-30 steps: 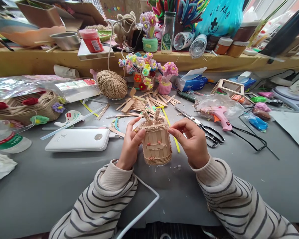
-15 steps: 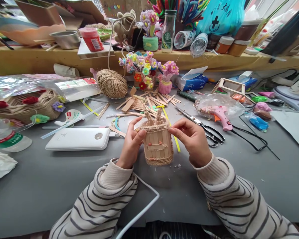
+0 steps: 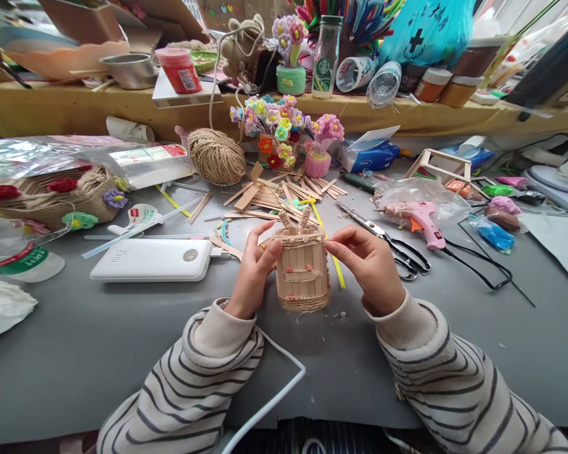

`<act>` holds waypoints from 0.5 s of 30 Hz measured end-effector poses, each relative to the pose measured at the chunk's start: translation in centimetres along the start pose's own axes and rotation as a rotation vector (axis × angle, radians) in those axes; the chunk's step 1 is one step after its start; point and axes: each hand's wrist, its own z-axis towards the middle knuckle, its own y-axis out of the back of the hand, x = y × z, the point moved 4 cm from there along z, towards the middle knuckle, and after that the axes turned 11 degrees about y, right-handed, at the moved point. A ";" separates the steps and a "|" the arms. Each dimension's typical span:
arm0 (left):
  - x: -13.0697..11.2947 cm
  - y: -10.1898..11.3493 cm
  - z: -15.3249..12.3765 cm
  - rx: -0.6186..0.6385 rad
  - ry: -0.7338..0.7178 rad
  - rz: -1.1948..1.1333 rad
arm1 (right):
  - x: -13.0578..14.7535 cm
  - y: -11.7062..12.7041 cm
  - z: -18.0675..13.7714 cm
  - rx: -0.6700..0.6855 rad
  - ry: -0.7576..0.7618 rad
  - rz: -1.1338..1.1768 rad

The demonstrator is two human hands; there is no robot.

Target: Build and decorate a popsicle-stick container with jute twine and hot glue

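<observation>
A small craft-stick basket (image 3: 301, 277) is upright between my hands. Its walls are upright wooden sticks, with twine bands at rim and base and tiny orange bits on the front. Two twine-wrapped pieces poke up out of its top. My left hand (image 3: 253, 271) grips its left side, thumb at the front near the rim. At the upper right edge, my right hand (image 3: 372, 265) has thumb and forefinger pinched together against the rim; whether a strand of twine is also between them I cannot tell. Behind the basket lie loose wooden sticks (image 3: 265, 192) and a yellow strip (image 3: 338, 275).
Scissors (image 3: 392, 243) and a pink glue gun (image 3: 423, 224) lie to the right. On the left are a white power bank (image 3: 151, 261) with a cable and a plastic bottle (image 3: 23, 265). A twine ball (image 3: 216, 156) and pipe-cleaner flowers (image 3: 277, 129) stand behind, below a cluttered shelf (image 3: 137, 104).
The whole view has shifted slightly to the right. Both hands keep the same grip, and the basket stays almost unmoved between them.
</observation>
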 end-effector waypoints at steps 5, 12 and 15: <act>-0.1 -0.1 -0.1 -0.037 0.003 0.006 | 0.0 0.1 0.1 -0.003 0.002 0.001; -0.1 0.0 0.1 -0.041 -0.009 0.002 | 0.1 0.0 0.0 -0.044 0.009 0.050; -0.2 -0.2 0.0 -0.022 -0.005 -0.013 | 0.3 0.0 -0.1 -0.044 0.047 -0.021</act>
